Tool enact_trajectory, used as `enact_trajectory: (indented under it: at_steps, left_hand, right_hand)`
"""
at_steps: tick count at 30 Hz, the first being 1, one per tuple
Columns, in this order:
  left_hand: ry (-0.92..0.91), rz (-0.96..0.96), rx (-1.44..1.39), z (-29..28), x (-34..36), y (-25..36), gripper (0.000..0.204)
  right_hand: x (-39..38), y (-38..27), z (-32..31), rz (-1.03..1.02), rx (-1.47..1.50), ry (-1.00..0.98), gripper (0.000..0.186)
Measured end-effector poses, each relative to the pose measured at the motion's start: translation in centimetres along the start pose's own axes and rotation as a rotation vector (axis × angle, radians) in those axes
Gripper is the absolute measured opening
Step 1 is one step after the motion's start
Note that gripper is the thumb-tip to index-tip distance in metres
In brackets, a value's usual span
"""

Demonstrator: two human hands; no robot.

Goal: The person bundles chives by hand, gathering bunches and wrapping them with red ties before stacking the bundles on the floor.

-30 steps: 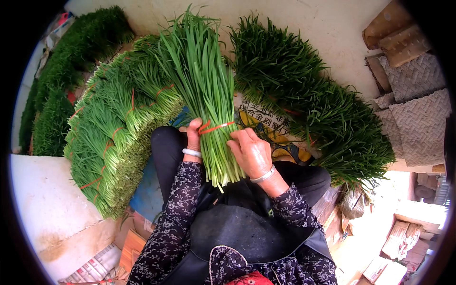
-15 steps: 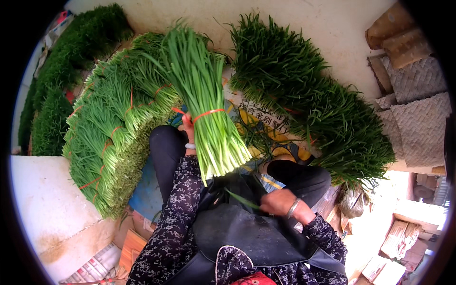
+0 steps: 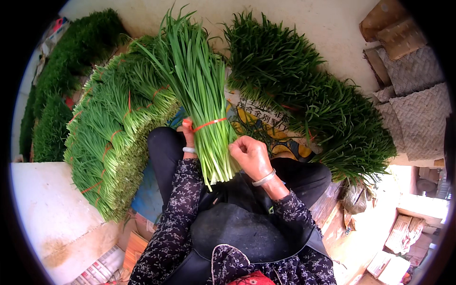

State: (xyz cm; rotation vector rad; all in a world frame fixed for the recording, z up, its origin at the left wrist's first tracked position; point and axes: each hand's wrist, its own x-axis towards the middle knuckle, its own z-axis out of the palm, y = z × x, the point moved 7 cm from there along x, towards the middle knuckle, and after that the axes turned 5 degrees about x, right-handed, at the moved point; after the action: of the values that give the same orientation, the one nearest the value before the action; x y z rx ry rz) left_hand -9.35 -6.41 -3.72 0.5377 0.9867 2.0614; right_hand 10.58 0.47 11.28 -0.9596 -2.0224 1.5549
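Note:
A thick bunch of garlic chives (image 3: 202,90) stands tilted in front of me, dark leaves away from me and pale stalk ends toward my lap. An orange-red band (image 3: 210,124) circles its stalks. My left hand (image 3: 188,135) is closed round the bunch from the left, by the band; most of its fingers are hidden behind the stalks. On the right edge of the stalks, just below the band, my right hand (image 3: 250,154) pinches with curled fingers. The leaf or stalk between those fingertips is too small to make out clearly.
Banded chive bunches (image 3: 109,137) are packed in a curved row on my left. Darker loose chives (image 3: 304,95) lie heaped along the right. More greens (image 3: 71,57) line the far left. Woven grey mats (image 3: 418,109) and cardboard (image 3: 392,23) lie at the far right.
My right hand has come up and left from beside my lap to the bunch's stalks. The green leaf it held there no longer shows. My left hand still holds the bunch.

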Motion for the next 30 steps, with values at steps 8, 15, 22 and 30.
enact_trajectory:
  at_steps: [8,15,22,30]
  left_hand:
    - [-0.328,-0.169,-0.522,4.7,0.3,-0.7,0.104]
    - [-0.419,-0.06,-0.703,5.5,1.2,0.8,0.099]
    - [-0.369,-0.11,-0.646,6.9,0.1,1.0,0.102]
    - [-0.194,-0.185,-0.488,3.7,-0.9,-1.9,0.105]
  right_hand:
    - [-6.8,0.0,-1.4,-0.042,-0.149,-0.306,0.017]
    - [-15.8,12.5,-6.5,0.233,-1.136,-0.84,0.023]
    - [-5.0,-6.9,-4.4,-0.467,-0.438,0.019,0.025]
    - [-4.3,-6.2,1.5,-0.789,-0.506,-0.131,0.016]
